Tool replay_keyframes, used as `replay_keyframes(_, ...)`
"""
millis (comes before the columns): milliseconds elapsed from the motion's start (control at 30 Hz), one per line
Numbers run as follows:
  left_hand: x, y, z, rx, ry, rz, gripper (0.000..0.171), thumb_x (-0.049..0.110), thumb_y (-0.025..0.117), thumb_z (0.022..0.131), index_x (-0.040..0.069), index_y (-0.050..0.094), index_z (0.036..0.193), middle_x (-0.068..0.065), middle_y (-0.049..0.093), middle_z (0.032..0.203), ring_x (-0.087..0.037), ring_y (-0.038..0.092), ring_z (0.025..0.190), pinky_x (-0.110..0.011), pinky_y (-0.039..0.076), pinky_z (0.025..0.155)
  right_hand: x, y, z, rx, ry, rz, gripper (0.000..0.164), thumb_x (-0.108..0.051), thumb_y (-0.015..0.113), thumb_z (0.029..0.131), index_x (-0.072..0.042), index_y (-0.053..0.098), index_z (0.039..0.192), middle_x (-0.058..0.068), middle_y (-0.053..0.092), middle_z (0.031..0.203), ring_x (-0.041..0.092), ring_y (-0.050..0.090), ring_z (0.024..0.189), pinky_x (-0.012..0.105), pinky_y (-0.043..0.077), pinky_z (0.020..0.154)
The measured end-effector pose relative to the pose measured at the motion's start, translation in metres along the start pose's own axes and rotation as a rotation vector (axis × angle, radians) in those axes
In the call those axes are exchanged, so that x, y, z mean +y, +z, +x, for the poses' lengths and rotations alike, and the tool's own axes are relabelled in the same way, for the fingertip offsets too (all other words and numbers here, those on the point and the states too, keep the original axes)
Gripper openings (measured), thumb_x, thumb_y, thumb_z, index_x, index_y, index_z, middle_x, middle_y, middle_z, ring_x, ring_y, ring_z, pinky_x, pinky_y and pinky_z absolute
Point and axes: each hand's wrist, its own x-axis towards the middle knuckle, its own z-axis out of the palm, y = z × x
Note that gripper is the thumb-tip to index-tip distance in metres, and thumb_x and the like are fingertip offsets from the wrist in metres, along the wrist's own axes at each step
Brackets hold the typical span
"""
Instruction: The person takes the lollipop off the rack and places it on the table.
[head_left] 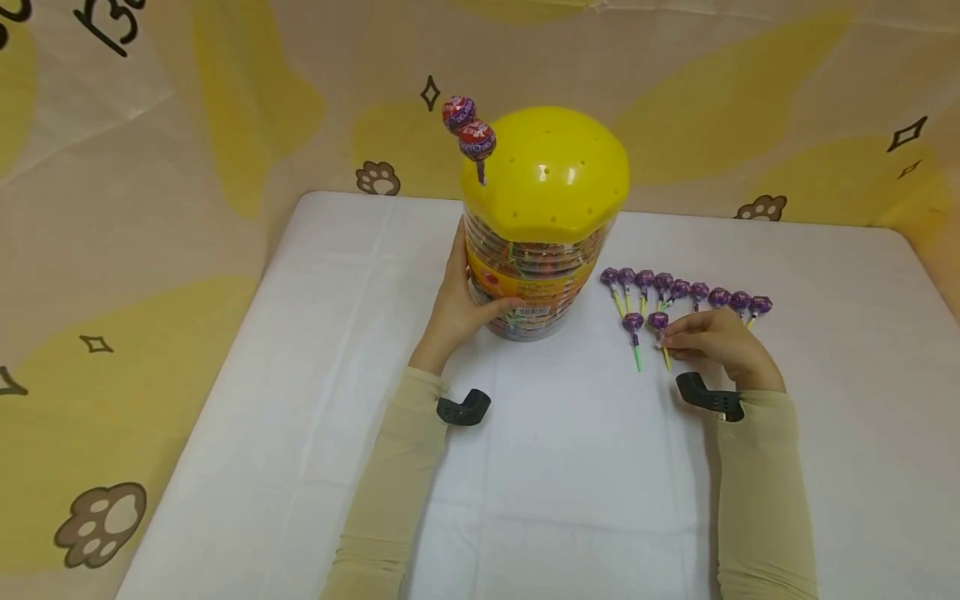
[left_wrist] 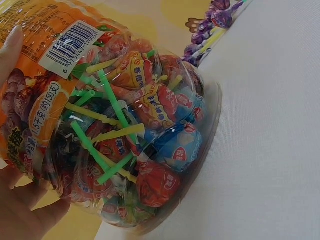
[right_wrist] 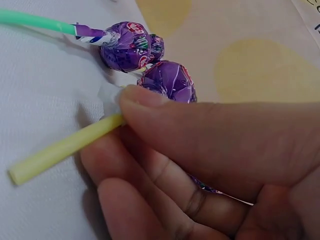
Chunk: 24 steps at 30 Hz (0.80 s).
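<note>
My left hand (head_left: pixel 453 312) grips a clear plastic jar (head_left: pixel 536 321) of wrapped lollipops from its left side, thumb across the front near the barcode. The jar has a yellow domed lid (head_left: pixel 555 167) with small holes and an orange label (left_wrist: pixel 30 55). My right hand (head_left: pixel 716 342) pinches a purple-wrapped lollipop (head_left: pixel 657 320) by its yellow stick (right_wrist: pixel 65 147) between thumb and fingers, close over the white cloth. Just left of it lies another purple lollipop (head_left: pixel 633 322) with a green stick. Behind both, several purple lollipops (head_left: pixel 663 282) form a row, partly hidden by the right hand.
Two red-and-purple lollipops (head_left: pixel 476 140) stick up at the lid's left edge. The jar stands toward the back of a table (head_left: pixel 577 475) covered in white cloth. Behind and left hangs a yellow patterned backdrop (head_left: pixel 720 108). Each wrist wears a black band, with beige sleeves below.
</note>
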Motion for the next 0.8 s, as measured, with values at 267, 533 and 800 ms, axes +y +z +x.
replay_keyframes(267,0.0006,0.0002,-0.0002,0.001,-0.004,0.007,0.114,0.024,0.08,0.076,0.025,-0.004,0.152,0.0,0.014,0.156,-0.018,0.021,0.14,-0.044,0.021,0.114,-0.0027,0.0022,0.0003,0.002,0.023,-0.035,0.034,-0.007,0.068,0.086,0.019,0.06,0.107,0.001,0.069,0.083,0.005,0.063,0.068,0.018,0.053,0.064)
replay_keyframes(533,0.0014,0.0004,0.0002,0.002,-0.021,0.007,0.113,0.023,0.08,0.076,0.025,-0.004,0.152,0.0,0.014,0.156,-0.019,0.022,0.14,-0.044,0.022,0.114,-0.0071,0.0032,0.0022,-0.009,0.059,-0.085,0.036,-0.013,0.068,0.087,0.016,0.061,0.108,0.0,0.07,0.082,0.006,0.061,0.069,0.015,0.047,0.069)
replay_keyframes(800,0.001,0.0004,0.0006,-0.001,-0.019,0.002,0.115,0.022,0.081,0.075,0.026,-0.004,0.152,0.001,0.014,0.156,-0.018,0.021,0.14,-0.043,0.02,0.114,-0.0089,0.0053,0.0015,-0.002,0.08,-0.137,0.038,-0.018,0.071,0.085,0.011,0.064,0.108,-0.002,0.069,0.081,0.009,0.058,0.071,0.021,0.044,0.072)
